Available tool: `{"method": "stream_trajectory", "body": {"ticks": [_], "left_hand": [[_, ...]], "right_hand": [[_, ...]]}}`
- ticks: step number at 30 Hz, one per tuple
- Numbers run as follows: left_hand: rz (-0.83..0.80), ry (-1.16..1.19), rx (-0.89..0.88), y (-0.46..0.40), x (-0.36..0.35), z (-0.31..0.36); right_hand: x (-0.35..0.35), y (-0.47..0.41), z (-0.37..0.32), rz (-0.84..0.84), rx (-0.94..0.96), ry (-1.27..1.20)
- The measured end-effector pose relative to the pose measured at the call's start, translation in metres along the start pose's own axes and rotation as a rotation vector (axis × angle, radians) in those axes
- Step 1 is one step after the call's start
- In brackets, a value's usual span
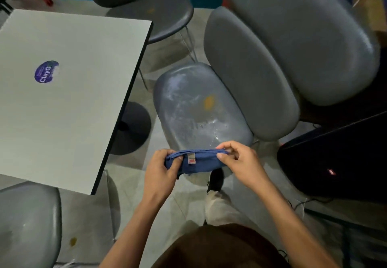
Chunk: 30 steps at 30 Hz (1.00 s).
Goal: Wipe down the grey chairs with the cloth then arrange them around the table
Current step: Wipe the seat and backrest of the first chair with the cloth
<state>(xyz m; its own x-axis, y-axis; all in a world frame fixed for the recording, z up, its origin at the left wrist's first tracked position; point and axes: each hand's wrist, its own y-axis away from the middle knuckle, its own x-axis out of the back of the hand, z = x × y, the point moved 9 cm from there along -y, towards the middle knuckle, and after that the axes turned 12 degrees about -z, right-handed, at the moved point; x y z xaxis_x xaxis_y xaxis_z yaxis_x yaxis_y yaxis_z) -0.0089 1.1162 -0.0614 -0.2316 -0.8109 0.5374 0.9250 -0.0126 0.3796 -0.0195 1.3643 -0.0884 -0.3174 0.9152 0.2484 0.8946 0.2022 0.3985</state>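
I hold a folded blue cloth (pixel 198 162) stretched between both hands just above the near edge of a grey chair. My left hand (pixel 161 168) grips its left end and my right hand (pixel 240 161) pinches its right end. The chair's seat (pixel 199 104) shows wet streaks and a yellow stain; its backrest (pixel 251 72) stands to the right. Another grey chair (pixel 155 10) sits at the table's far corner, and a third grey chair (pixel 27 223) shows at the bottom left. The white square table (pixel 69 91) with a purple sticker is on the left.
A further grey backrest (pixel 303 28) rises behind the wet chair. A black speaker box (pixel 339 156) stands on the floor at the right, with cables beside it. The table's round black base (pixel 132 127) sits between table and chair. My shoe (pixel 215 179) is below the cloth.
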Motion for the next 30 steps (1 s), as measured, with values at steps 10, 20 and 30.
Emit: {"method": "stream_trajectory", "body": {"ticks": [10, 20, 30], "left_hand": [[-0.02, -0.07, 0.055, -0.108, 0.005, -0.024], [-0.213, -0.218, 0.04, -0.209, -0.015, -0.076], [-0.352, -0.328, 0.053, -0.294, -0.037, -0.13]], "right_hand": [[0.004, -0.109, 0.006, 0.029, -0.111, 0.165], [-0.022, -0.178, 0.05, 0.093, -0.163, 0.189], [-0.062, -0.231, 0.12, 0.148, -0.317, 0.097]]}}
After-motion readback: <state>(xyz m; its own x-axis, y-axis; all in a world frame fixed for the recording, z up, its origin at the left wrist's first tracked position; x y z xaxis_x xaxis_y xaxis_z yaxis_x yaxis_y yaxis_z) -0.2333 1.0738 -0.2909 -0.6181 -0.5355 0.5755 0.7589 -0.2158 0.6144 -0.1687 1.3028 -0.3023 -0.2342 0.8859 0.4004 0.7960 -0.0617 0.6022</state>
